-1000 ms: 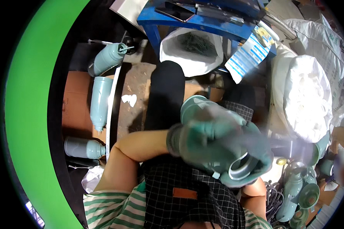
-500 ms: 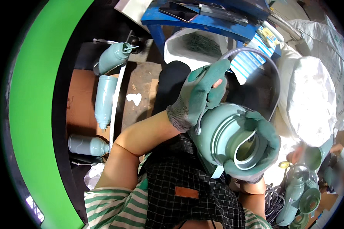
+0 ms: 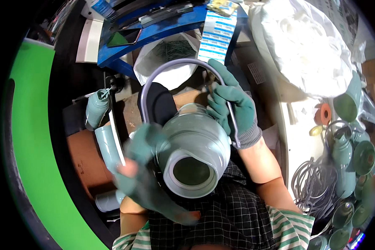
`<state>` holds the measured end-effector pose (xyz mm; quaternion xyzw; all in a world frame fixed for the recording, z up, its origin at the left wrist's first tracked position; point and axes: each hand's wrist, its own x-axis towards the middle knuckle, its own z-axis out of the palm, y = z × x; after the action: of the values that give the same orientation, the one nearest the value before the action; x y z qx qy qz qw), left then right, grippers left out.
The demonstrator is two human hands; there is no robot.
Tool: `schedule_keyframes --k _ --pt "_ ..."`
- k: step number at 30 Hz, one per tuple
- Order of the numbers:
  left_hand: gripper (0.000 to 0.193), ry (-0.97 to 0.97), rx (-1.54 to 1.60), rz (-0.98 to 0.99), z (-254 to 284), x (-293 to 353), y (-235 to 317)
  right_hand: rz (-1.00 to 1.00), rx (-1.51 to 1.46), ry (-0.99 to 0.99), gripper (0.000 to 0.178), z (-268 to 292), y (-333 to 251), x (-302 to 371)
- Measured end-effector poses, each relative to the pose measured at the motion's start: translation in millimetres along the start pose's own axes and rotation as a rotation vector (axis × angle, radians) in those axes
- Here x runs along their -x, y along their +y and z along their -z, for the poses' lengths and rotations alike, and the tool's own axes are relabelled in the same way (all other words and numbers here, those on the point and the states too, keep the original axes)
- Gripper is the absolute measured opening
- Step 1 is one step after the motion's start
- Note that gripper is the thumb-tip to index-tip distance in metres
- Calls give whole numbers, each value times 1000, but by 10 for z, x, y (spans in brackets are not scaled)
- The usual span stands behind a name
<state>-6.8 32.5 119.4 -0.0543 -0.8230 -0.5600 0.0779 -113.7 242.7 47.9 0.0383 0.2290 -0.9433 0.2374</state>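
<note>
We held a pale grey-green, round-bellied kettle body (image 3: 194, 152) over our lap, its round open mouth turned up toward the camera. Half a second before, our left hand had lain across the top of it; now our left hand (image 3: 143, 166), in a green knitted glove, had dropped to the kettle's left flank and showed only as a blur, so we could not tell whether its fingers were closed or spread. Our right hand (image 3: 231, 106), gloved the same, had come up on the far right side, its fingers curled round the right leg of the curved grey wire bail handle (image 3: 171, 66). That handle, earlier arched off to the right of the body, now stood in a hoop above it.

The kettle sat between both hands, above our black checked apron (image 3: 221, 216). To the left lay several pale green spout pieces (image 3: 96, 109) on a brown board. Beyond the handle stood a white bag of wire pins (image 3: 171, 54) under a blue metal rack (image 3: 154, 31). At the right lay a heap of finished green kettles (image 3: 354, 158) and coiled grey wire handles (image 3: 310, 187).
</note>
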Motion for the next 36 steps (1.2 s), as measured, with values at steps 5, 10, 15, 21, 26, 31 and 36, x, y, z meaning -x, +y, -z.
schedule_keyframes --k 5,10,15,21,26,31,36 --pt "64 -147 844 791 -24 354 -3 -95 69 54 52 -238 -76 -38" --pt "54 -318 354 360 30 271 -128 415 553 -196 42 -363 -92 75" --pt "58 -358 285 339 -218 -74 -78 958 938 -489 47 -356 -80 129" --pt "71 -3 537 756 -165 136 115 139 470 293 26 -190 5 -50" --pt "61 -212 3 -181 -100 238 -100 248 483 210 31 -177 205 -83" --pt "42 -75 235 43 -133 148 -96 985 899 -384 39 -426 206 11" --pt "34 -67 363 243 -83 -56 -3 379 525 253 37 -294 -28 -115"
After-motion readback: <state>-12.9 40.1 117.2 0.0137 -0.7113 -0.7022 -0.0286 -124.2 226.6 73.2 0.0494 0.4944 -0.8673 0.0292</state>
